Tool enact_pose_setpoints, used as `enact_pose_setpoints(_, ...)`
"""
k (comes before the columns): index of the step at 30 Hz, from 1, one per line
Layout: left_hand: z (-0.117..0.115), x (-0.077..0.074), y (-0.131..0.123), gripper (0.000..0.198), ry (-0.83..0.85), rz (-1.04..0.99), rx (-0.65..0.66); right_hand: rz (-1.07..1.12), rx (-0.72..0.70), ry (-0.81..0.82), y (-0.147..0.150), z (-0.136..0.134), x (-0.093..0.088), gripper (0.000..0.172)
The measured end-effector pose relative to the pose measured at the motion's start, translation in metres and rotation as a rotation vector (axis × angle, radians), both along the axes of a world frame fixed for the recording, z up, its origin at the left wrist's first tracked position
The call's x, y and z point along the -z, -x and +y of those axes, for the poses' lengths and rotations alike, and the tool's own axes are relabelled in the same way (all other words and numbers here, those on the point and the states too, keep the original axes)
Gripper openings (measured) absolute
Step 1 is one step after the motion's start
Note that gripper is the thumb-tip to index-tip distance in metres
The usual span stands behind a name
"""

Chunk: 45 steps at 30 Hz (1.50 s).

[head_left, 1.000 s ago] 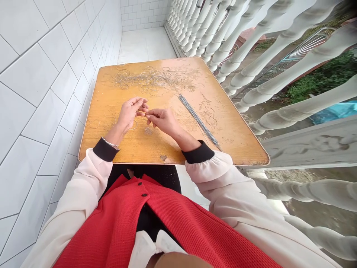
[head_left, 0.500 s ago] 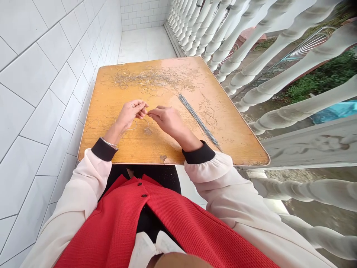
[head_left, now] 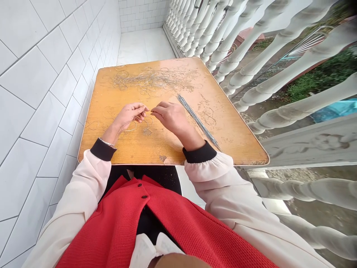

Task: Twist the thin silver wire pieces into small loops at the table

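Over the middle of a worn wooden table [head_left: 167,149], my left hand [head_left: 128,116] and my right hand [head_left: 170,116] meet with fingertips almost touching. Both pinch a thin piece of silver wire [head_left: 148,110] between them. Bent wire loops [head_left: 145,124] lie on the table just under my hands. A bundle of straight wires [head_left: 196,120] lies diagonally to the right of my right hand. A tangled heap of wire rings [head_left: 152,79] is spread across the far part of the table.
A white tiled wall [head_left: 41,93] runs close along the table's left side. A white balustrade [head_left: 251,48] lines the right side, close to the table's edge. Loose wire rings [head_left: 209,116] lie to the right of the bundle. White tiled floor [head_left: 139,41] stretches beyond the table.
Both hands have shifted a little away from me and slightly right, keeping the pinch on the wire. My right hand's fingers have stretched toward the left hand.
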<state>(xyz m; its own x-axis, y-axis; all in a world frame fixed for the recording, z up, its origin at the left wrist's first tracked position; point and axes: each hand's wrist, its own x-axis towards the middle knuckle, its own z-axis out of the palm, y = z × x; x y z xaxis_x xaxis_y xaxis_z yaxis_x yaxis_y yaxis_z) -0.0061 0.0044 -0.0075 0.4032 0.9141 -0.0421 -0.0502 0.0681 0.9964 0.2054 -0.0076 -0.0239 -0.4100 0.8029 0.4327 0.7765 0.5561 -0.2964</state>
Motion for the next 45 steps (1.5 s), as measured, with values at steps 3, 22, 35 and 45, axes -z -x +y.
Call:
enact_pose_setpoints(3,0.002,0.003,0.001,0.019,-0.007,-0.026,-0.008,0.011,0.009,0.006,0.000,0.000,0.000,0.033)
enact_pose_setpoints(22,0.002,-0.003,0.010,0.012,-0.237,0.053,0.064,0.335,-0.144,0.420,0.000,0.006,0.001,0.027)
enact_pose_setpoints(35,0.000,-0.004,0.001,0.013,-0.215,0.187,-0.009,0.460,-0.303,0.834,0.000,0.010,0.001,0.018)
enact_pose_setpoints(45,0.004,0.011,-0.018,0.027,-0.038,0.071,-0.319,0.170,0.000,0.202,0.008,0.012,0.014,0.023)
